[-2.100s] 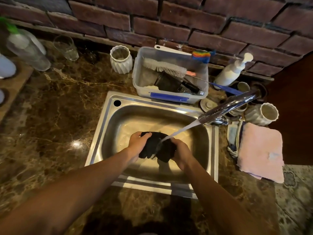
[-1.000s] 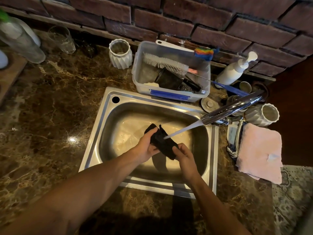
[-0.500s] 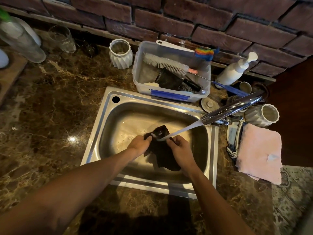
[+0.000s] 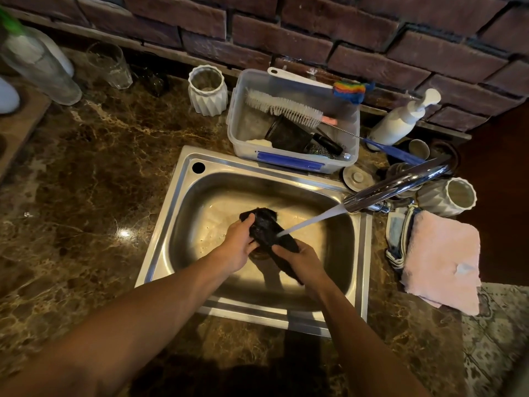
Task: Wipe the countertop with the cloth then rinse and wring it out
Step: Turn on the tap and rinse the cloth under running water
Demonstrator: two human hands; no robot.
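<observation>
I see a brick wall (image 4: 315,32) across 12 o'clock, dark red-brown, with a narrow ledge (image 4: 160,51) at its foot. A dark brown marble top (image 4: 86,173) with pale veins fills 9 o'clock through 6 o'clock; a bright light glint (image 4: 124,233) sits on it at 9 o'clock. A steel sink (image 4: 183,196) is set into it at centre, tap (image 4: 398,186) at 2 o'clock. A wooden board (image 4: 20,121) edge shows at 10 o'clock. A patterned floor (image 4: 498,333) shows at 4 o'clock, past the top's end. At 3 o'clock I get a dark reddish panel (image 4: 498,173); can't tell what it is. Warm light, and a dark shadow (image 4: 229,379) at 6 o'clock.
</observation>
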